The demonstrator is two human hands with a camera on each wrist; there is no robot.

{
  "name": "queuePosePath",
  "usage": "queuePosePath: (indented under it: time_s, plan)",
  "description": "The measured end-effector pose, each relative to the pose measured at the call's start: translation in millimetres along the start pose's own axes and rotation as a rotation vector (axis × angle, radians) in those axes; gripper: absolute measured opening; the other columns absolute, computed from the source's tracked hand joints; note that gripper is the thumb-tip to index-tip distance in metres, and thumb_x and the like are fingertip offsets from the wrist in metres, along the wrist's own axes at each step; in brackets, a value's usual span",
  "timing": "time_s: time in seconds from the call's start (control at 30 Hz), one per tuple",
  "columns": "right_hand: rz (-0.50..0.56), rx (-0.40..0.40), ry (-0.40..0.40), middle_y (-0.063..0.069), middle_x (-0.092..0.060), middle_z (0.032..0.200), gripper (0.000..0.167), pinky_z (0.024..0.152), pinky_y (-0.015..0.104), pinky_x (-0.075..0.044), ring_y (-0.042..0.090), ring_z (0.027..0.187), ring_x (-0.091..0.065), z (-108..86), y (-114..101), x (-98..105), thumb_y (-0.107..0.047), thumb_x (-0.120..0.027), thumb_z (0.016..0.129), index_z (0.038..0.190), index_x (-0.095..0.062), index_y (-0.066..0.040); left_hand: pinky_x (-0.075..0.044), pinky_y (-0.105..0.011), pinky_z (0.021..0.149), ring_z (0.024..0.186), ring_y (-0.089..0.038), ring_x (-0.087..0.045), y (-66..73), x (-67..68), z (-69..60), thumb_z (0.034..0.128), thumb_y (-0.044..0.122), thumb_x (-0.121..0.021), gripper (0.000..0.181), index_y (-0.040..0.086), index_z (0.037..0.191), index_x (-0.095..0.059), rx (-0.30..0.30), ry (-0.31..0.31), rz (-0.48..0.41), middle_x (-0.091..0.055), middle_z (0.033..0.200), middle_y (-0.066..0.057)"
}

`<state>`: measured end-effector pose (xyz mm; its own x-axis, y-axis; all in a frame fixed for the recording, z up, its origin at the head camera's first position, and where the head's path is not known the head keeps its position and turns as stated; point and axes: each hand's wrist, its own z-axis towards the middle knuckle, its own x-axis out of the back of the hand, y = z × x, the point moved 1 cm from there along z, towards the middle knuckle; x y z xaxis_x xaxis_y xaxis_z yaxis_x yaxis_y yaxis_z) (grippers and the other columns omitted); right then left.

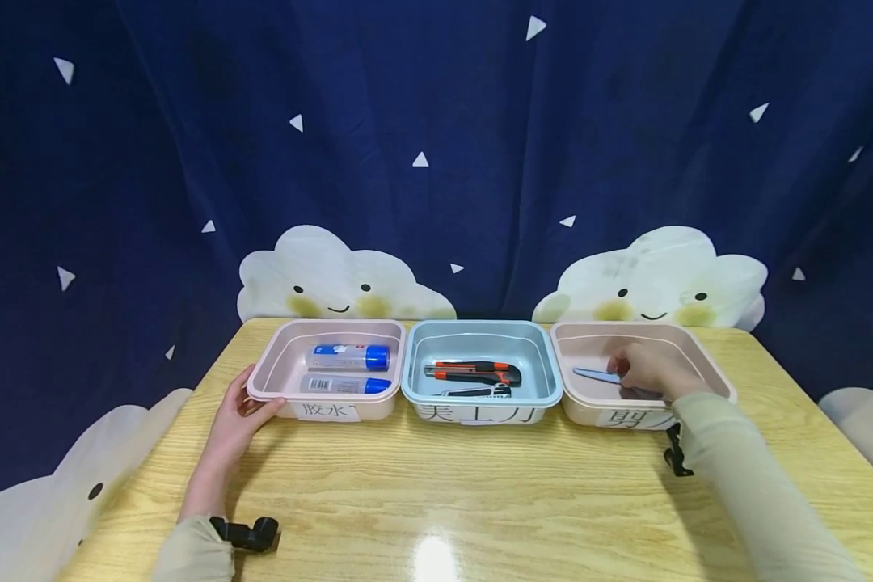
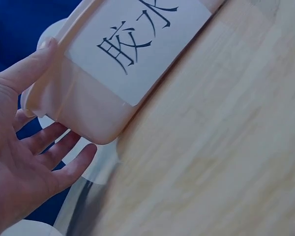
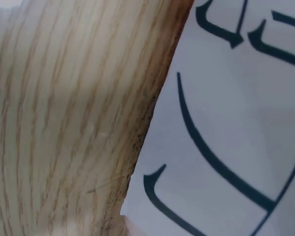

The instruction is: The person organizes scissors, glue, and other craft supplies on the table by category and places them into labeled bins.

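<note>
My left hand (image 1: 234, 422) grips the near left corner of a pink plastic bin (image 1: 285, 398). In the left wrist view the thumb of the left hand (image 2: 14, 147) lies on the rim, with the other fingers bent below it at the side. Inside that bin lie two glue bottles (image 1: 345, 357) with blue caps. My right hand (image 1: 647, 369) reaches down into the right-hand pink bin (image 1: 571, 398). Its fingers pinch light blue scissors (image 1: 595, 375), largely covered by the hand. The right wrist view catches only that bin's label (image 3: 226, 118) and wood, not the hand.
Between the pink bins stands a light blue bin (image 1: 416, 388) holding an orange-and-black utility knife (image 1: 473, 372) and another cutter (image 1: 480, 391). All three bins line the back of the wooden table (image 1: 436, 485). A dark blue curtain (image 1: 422, 81) hangs behind.
</note>
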<state>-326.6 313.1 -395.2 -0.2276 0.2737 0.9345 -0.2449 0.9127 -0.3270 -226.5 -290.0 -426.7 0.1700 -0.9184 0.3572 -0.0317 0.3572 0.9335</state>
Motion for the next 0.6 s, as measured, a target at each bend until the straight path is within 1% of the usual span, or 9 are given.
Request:
queuePosePath:
  time_s: [0.07, 0.13, 0.23, 0.3, 0.33, 0.47, 0.57, 0.6]
  plan:
    - [-0.012, 0.018, 0.013, 0.005, -0.062, 0.078, 0.024, 0.069, 0.032, -0.042, 0.017, 0.072, -0.051, -1.2, -1, 1, 0.005, -0.064, 0.065, 0.087, -0.068, -0.004, -0.034, -0.010, 0.081, 0.114, -0.019, -0.036, 2.5, 2.9, 0.9, 0.0870, 0.026, -0.061, 0.082, 0.013, 0.147, -0.008, -0.012, -0.023, 0.039, -0.029, 0.142, -0.018]
    - [-0.027, 0.053, 0.029, 0.005, -0.062, 0.076, 0.022, 0.066, 0.030, -0.042, 0.016, 0.070, -0.051, -2.7, -1, 3, 0.004, -0.062, 0.066, 0.086, -0.068, -0.003, -0.035, -0.018, 0.087, 0.117, -0.024, -0.035, 6.0, 5.6, 1.9, 0.0893, 0.028, -0.058, 0.079, 0.011, 0.147, -0.007, -0.018, -0.043, 0.084, -0.028, 0.142, -0.021]
    - [-0.087, 0.079, 0.067, 0.002, -0.064, 0.077, 0.017, 0.065, 0.027, -0.041, 0.011, 0.068, -0.051, -6.5, -3, 7, -0.001, -0.061, 0.071, 0.085, -0.069, -0.005, -0.035, -0.036, 0.095, 0.121, -0.033, -0.034, 12.8, 10.1, 3.7, 0.0920, 0.033, -0.052, 0.073, 0.006, 0.146, -0.010, -0.009, -0.060, 0.130, -0.027, 0.141, -0.024]
    - [-0.116, 0.102, 0.087, 0.002, -0.066, 0.079, 0.016, 0.065, 0.028, -0.042, 0.010, 0.067, -0.052, -9.8, -6, 10, -0.004, -0.061, 0.073, 0.086, -0.069, -0.005, -0.032, -0.047, 0.098, 0.123, -0.038, -0.032, 18.3, 13.0, 4.5, 0.0929, 0.038, -0.048, 0.070, 0.002, 0.144, -0.015, -0.006, -0.059, 0.178, -0.027, 0.141, -0.026]
    - [-0.134, 0.103, 0.102, 0.001, -0.066, 0.081, 0.015, 0.066, 0.029, -0.042, 0.010, 0.067, -0.052, -11.6, -8, 12, -0.005, -0.060, 0.074, 0.086, -0.069, -0.006, -0.030, -0.051, 0.099, 0.124, -0.040, -0.031, 21.1, 14.2, 5.1, 0.0931, 0.040, -0.046, 0.070, 0.000, 0.143, -0.018, -0.010, -0.054, 0.204, -0.027, 0.140, -0.027]
    - [-0.236, 0.137, 0.177, -0.002, -0.066, 0.081, 0.013, 0.069, 0.037, -0.042, 0.013, 0.069, -0.053, -18.3, -14, 17, -0.011, -0.061, 0.075, 0.084, -0.069, -0.012, -0.030, -0.055, 0.099, 0.124, -0.044, -0.032, 31.6, 17.5, 6.2, 0.0933, 0.042, -0.044, 0.068, -0.006, 0.137, -0.026, -0.031, -0.034, 0.339, -0.030, 0.137, -0.029]
    - [-0.342, 0.140, 0.257, -0.005, -0.066, 0.082, 0.011, 0.070, 0.041, -0.042, 0.016, 0.073, -0.056, -22.8, -19, 20, -0.017, -0.062, 0.074, 0.081, -0.070, -0.019, -0.031, -0.057, 0.097, 0.122, -0.046, -0.033, 37.8, 18.6, 6.4, 0.0934, 0.040, -0.045, 0.066, -0.009, 0.135, -0.029, -0.048, -0.036, 0.443, -0.032, 0.134, -0.032]
    - [-0.361, 0.142, 0.275, -0.006, -0.066, 0.082, 0.010, 0.070, 0.043, -0.042, 0.017, 0.074, -0.057, -23.9, -20, 20, -0.018, -0.063, 0.074, 0.081, -0.070, -0.020, -0.032, -0.058, 0.096, 0.120, -0.046, -0.034, 39.7, 18.6, 6.6, 0.0933, 0.039, -0.046, 0.065, -0.009, 0.134, -0.030, -0.058, -0.038, 0.475, -0.033, 0.133, -0.032]
